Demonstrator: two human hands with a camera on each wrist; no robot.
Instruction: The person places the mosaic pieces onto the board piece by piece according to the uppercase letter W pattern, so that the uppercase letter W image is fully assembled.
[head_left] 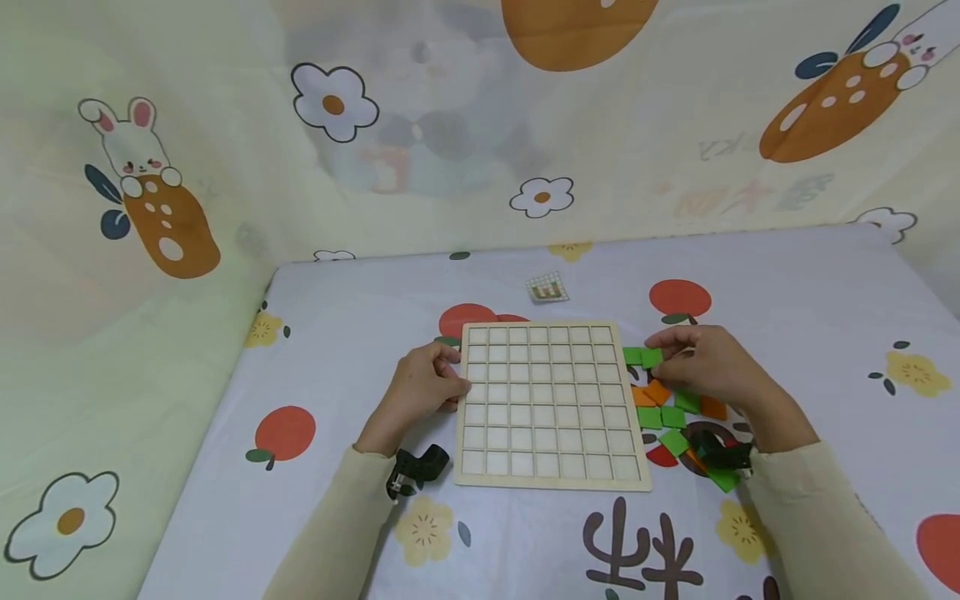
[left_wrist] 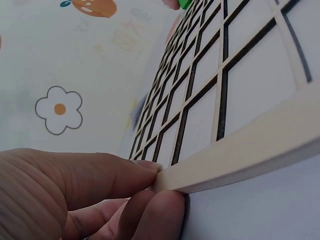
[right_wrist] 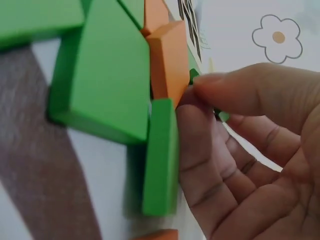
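A wooden grid board (head_left: 551,482) with rows of square cells lies on the table. At its left edge my left hand (head_left: 422,387) grips the frame between thumb and fingers; the left wrist view shows the fingertips (left_wrist: 167,207) at the rim's corner. Beyond the right edge, my right hand (head_left: 708,364) pinches a green square tile (head_left: 651,358), mostly hidden by the fingers in the right wrist view. Another green tile (head_left: 632,356) lies beside it. Below the right hand are several loose tiles, among them an orange tile (head_left: 657,392) and a green tile (head_left: 673,417).
A small card (head_left: 547,287) with a printed grid pattern lies behind the board. The table is covered by a white cloth (head_left: 337,333) printed with fruit and flowers. A patterned curtain (head_left: 435,208) stands at the back. Black wrist cameras sit on both wrists.
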